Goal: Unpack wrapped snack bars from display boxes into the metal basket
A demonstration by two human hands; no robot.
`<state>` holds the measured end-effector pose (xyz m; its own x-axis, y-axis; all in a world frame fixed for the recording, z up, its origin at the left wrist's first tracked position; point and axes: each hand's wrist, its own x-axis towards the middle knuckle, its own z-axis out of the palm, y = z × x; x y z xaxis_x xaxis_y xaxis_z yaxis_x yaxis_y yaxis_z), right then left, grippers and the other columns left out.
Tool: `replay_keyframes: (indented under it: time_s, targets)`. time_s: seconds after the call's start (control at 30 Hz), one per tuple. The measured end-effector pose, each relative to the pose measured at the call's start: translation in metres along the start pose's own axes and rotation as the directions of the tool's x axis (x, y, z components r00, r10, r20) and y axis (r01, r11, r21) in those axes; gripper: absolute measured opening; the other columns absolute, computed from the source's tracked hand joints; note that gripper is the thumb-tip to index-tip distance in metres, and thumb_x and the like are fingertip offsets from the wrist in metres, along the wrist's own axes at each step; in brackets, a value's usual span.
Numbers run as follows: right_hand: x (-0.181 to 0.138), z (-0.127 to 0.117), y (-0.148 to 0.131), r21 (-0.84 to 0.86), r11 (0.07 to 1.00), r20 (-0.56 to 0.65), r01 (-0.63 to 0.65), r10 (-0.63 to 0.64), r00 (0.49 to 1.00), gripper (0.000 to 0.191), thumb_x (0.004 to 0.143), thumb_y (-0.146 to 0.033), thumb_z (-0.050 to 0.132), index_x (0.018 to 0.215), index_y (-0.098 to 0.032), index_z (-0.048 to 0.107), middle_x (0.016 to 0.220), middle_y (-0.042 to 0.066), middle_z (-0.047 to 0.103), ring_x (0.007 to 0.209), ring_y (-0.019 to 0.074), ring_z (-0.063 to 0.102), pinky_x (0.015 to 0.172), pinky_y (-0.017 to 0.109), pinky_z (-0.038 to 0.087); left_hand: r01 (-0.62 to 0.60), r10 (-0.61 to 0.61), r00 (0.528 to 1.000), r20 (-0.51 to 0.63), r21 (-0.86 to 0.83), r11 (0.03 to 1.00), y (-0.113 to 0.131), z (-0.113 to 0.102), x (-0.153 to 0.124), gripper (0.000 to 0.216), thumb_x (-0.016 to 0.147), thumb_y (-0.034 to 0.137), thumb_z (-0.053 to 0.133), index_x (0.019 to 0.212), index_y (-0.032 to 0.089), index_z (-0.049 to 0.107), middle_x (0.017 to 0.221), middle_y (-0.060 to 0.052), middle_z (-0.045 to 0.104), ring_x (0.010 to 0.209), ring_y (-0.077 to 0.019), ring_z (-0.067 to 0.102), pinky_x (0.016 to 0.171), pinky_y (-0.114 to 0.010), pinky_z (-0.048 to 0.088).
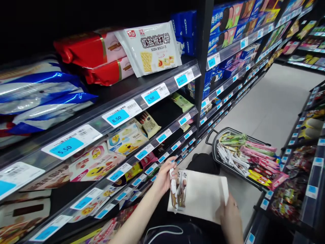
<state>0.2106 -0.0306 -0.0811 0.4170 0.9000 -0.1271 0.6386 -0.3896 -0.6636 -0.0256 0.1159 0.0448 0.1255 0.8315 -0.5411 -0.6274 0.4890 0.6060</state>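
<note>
A shallow white box is held low over my lap, with several thin snack packets standing along its left end. The fingers of my left hand are closed at the upper end of these packets, by the box's far left corner. My right hand, partly blurred, grips the box's right side. Beyond the box, a black shopping basket on the floor holds many slim packets in green, white, pink and yellow.
Shelves with price tags run along my left, holding soda biscuits, red packs and blue Oreo boxes. Another rack with wrapped snacks stands close on the right. The grey aisle floor stretches ahead.
</note>
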Motion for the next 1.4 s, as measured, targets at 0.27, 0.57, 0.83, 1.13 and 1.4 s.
replay_keyframes:
  time_s: [0.27,0.57,0.83,1.13,1.4]
  targets:
    - [-0.033,0.003,0.025,0.093,0.989,-0.001,-0.110,0.111,0.994,0.071,0.080,-0.066,0.040,0.116,-0.007,0.051,0.105,0.023,0.063,0.100,0.0378,0.062,0.086,0.047,0.050,0.029,-0.038,0.997,0.062,0.132,0.991,-0.012,-0.002,0.005,0.023,0.067,0.013,0.072,0.082,0.016,0.054,0.052,0.007,0.051,0.043,-0.0096,0.049,0.041,-0.017,0.034]
    - [-0.027,-0.017,0.006,0.065,0.989,-0.165,-0.133,0.142,0.976,0.084,0.082,-0.073,0.039,0.125,-0.002,0.049,0.126,0.031,0.052,0.120,0.0432,0.050,0.097,0.057,0.039,0.110,-0.083,0.975,0.208,-0.121,0.987,-0.032,0.031,-0.001,0.023,0.069,0.025,0.064,0.080,0.015,0.047,0.061,0.006,0.033,0.047,-0.0051,0.031,0.040,-0.012,0.024]
    - [-0.015,-0.035,-0.079,-0.016,0.956,-0.351,0.294,-0.281,0.893,0.040,0.087,-0.050,0.056,0.105,-0.015,0.065,0.113,0.021,0.062,0.116,0.0398,0.050,0.098,0.058,0.036,0.138,-0.092,0.952,0.293,-0.142,0.980,-0.039,0.050,-0.003,0.030,0.074,0.033,0.068,0.072,0.016,0.044,0.067,0.004,0.034,0.053,-0.0060,0.034,0.045,-0.014,0.031]
    - [-0.023,-0.052,-0.116,0.758,0.473,0.580,-0.449,-0.174,0.796,0.045,0.082,-0.060,0.059,0.102,-0.021,0.068,0.080,0.006,0.066,0.066,0.0195,0.061,0.051,0.025,0.046,-0.017,-0.003,0.930,0.367,0.052,0.999,-0.055,0.062,-0.018,0.050,0.081,0.064,0.060,0.091,0.015,0.055,0.064,0.003,0.047,0.049,-0.0075,0.041,0.046,-0.019,0.033]
    - [-0.018,-0.048,-0.119,0.653,0.754,0.311,-0.078,-0.172,0.935,0.030,0.088,-0.047,0.057,0.091,-0.018,0.066,0.074,0.005,0.066,0.064,0.0173,0.060,0.059,0.023,0.049,-0.162,-0.138,0.905,0.401,0.626,0.763,-0.041,0.070,-0.031,0.043,0.081,0.028,0.067,0.118,0.017,0.048,0.090,-0.003,0.061,0.072,-0.0138,0.058,0.064,-0.025,0.046]
